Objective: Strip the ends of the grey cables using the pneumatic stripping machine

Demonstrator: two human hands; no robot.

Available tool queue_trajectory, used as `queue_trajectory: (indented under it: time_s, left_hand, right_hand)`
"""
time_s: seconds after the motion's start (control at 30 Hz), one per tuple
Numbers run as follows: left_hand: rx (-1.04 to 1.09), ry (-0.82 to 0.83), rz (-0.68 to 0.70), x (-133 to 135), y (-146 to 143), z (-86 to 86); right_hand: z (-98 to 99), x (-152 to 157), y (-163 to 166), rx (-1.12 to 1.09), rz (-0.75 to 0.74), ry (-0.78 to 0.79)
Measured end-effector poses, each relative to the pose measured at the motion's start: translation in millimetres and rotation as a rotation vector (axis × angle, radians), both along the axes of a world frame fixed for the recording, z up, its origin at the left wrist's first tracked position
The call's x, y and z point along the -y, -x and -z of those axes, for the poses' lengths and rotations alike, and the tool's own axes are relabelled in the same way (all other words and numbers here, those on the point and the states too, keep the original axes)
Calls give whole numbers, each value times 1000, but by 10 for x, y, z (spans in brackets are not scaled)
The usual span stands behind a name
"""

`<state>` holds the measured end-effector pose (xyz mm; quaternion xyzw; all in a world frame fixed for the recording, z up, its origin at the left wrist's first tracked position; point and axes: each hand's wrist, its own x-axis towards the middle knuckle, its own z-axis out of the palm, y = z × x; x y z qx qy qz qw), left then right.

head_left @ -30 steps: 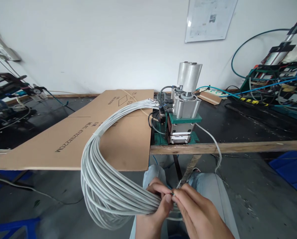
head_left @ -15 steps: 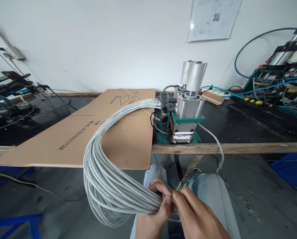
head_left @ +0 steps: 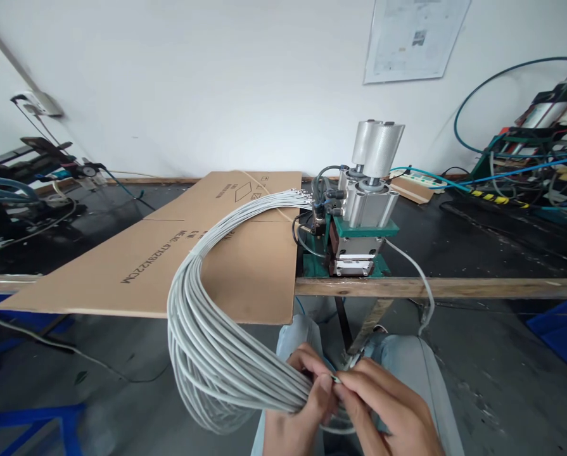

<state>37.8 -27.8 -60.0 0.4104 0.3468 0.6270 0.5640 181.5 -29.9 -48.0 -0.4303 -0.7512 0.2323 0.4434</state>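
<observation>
White wall backs a black-topped bench, with a cardboard sheet lying over its front edge and a pneumatic machine standing at that edge, just right of the sheet. From beside the machine, a thick bundle of grey cables bends across the cardboard and hangs past the bench's front edge toward the person's lap. Its near part rests in the left hand, fingers curled around it; the right hand is pinched narrow on a small greenish wire end, though the fingers hide most of that. As a whole the bundle looks fairly heavy and springy, best cradled near its gathered end; single wire tips look light, thin and easily bent, wanting a fingertip pinch.
</observation>
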Motion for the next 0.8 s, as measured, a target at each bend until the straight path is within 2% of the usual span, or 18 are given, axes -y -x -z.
queue_trajectory:
  time_s: [0.1, 0.23, 0.53, 0.8]
  left_hand:
    - [25, 25, -43, 17, -53, -20]
    - [34, 36, -73, 26, -71, -46]
    - [-13, 35, -97, 0, -57, -1]
    - [-4, 50, -121, 13, -63, 34]
  right_hand:
    - [150, 28, 81, -176, 67, 32]
    - [230, 42, 147, -246, 83, -2]
    - [240, 31, 112, -225, 60, -73]
    - [213, 25, 134, -101, 106, -239]
